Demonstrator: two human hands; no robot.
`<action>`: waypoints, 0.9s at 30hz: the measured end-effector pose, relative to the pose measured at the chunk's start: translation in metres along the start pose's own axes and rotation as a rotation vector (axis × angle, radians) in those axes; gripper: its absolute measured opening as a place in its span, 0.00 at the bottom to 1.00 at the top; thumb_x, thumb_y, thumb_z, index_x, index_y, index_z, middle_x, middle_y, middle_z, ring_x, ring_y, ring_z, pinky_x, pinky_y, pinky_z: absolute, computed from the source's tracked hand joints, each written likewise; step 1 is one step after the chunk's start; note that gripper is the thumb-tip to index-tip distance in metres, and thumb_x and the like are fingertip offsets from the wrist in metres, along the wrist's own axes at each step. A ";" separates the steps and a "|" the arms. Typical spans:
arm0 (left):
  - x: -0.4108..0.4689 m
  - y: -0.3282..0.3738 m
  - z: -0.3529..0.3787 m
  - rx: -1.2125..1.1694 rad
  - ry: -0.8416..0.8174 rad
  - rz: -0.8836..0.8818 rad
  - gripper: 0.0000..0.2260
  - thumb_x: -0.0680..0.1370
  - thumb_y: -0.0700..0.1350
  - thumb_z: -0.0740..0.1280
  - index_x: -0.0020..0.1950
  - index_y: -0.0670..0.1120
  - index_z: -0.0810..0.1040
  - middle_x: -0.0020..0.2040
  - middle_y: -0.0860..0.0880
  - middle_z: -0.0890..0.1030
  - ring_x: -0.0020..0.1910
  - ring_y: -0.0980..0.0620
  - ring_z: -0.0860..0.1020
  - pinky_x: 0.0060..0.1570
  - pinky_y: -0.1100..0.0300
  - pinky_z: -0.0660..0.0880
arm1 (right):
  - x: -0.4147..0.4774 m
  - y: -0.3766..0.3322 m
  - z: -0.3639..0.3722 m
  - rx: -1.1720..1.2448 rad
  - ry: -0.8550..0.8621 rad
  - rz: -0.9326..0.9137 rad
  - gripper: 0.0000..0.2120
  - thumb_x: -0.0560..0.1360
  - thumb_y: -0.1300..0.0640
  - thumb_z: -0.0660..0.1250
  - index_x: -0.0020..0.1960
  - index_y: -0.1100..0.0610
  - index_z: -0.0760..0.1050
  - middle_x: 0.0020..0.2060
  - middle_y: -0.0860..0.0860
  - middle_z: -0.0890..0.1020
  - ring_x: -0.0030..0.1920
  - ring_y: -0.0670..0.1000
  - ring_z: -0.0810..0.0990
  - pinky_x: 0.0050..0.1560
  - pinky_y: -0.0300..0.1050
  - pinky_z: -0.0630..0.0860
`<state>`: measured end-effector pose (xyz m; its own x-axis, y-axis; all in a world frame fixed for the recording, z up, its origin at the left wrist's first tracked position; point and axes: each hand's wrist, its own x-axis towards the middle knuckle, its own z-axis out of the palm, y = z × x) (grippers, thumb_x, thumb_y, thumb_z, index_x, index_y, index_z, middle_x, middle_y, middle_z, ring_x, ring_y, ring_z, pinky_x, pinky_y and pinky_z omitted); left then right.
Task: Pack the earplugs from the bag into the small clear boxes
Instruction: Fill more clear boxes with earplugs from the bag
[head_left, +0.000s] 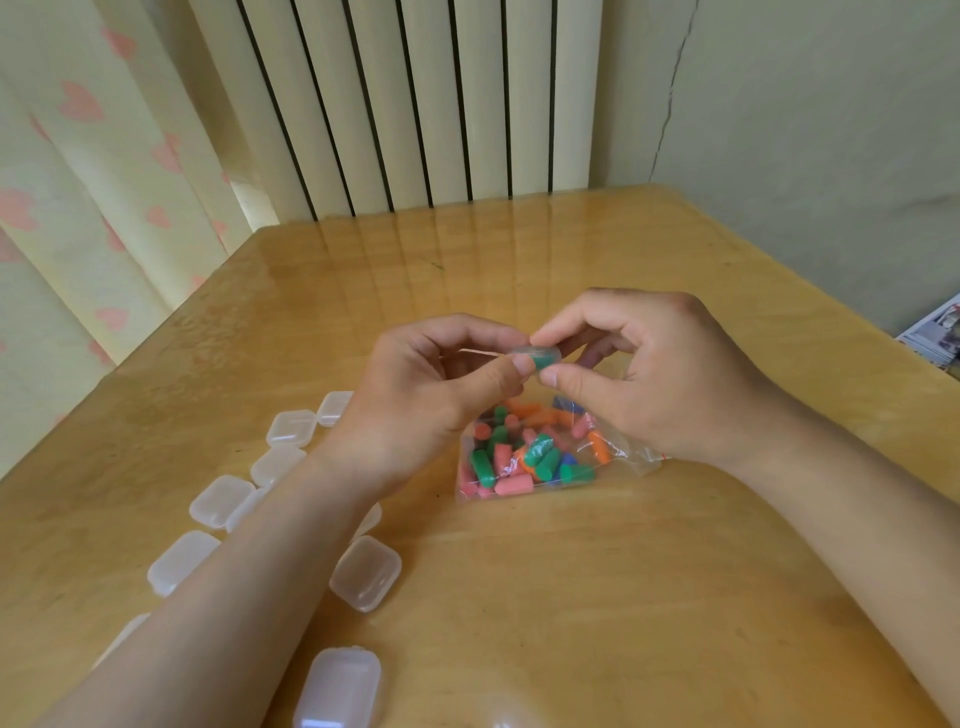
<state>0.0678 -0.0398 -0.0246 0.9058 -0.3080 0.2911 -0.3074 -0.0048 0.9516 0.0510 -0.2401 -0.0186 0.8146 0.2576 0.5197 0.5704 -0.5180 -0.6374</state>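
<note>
The left hand (426, 395) and the right hand (649, 374) are bare, with short, neat nails (522, 365). Both forearms (234, 597) are bare too, all the way to the picture's edge.

Soft, bright daylight is let in through the curtain (78, 208) at ten o'clock. Pale glare and the striped reflection of the radiator (415, 104) are carried by the glossy tabletop (467, 249) at twelve o'clock. Only faint shadows are cast. Its edges are bowed by the wide-angle lens, and the clear box (337, 686) at six o'clock is rendered slightly soft.
</note>
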 end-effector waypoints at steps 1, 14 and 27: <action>0.000 0.000 0.000 0.004 -0.001 0.007 0.07 0.72 0.36 0.74 0.49 0.39 0.84 0.47 0.39 0.86 0.45 0.44 0.84 0.48 0.53 0.83 | 0.000 0.001 0.000 0.021 -0.007 0.006 0.07 0.73 0.61 0.75 0.48 0.52 0.83 0.44 0.43 0.85 0.47 0.45 0.83 0.46 0.41 0.81; 0.012 -0.007 -0.025 0.482 0.392 0.200 0.16 0.75 0.31 0.64 0.56 0.49 0.79 0.46 0.50 0.82 0.47 0.51 0.82 0.47 0.58 0.80 | 0.019 0.015 0.007 -0.081 0.070 0.217 0.11 0.72 0.62 0.75 0.52 0.50 0.82 0.45 0.42 0.84 0.46 0.39 0.83 0.51 0.36 0.80; 0.014 -0.011 -0.026 0.754 0.371 0.100 0.14 0.75 0.34 0.64 0.56 0.47 0.80 0.43 0.54 0.80 0.44 0.53 0.79 0.49 0.53 0.79 | 0.037 0.042 0.038 -0.311 -0.053 0.386 0.09 0.75 0.59 0.72 0.54 0.50 0.81 0.52 0.46 0.82 0.51 0.46 0.80 0.49 0.41 0.76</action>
<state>0.0916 -0.0191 -0.0287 0.8608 -0.0094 0.5089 -0.3841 -0.6680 0.6374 0.1092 -0.2217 -0.0477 0.9691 0.0357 0.2443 0.1740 -0.8007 -0.5733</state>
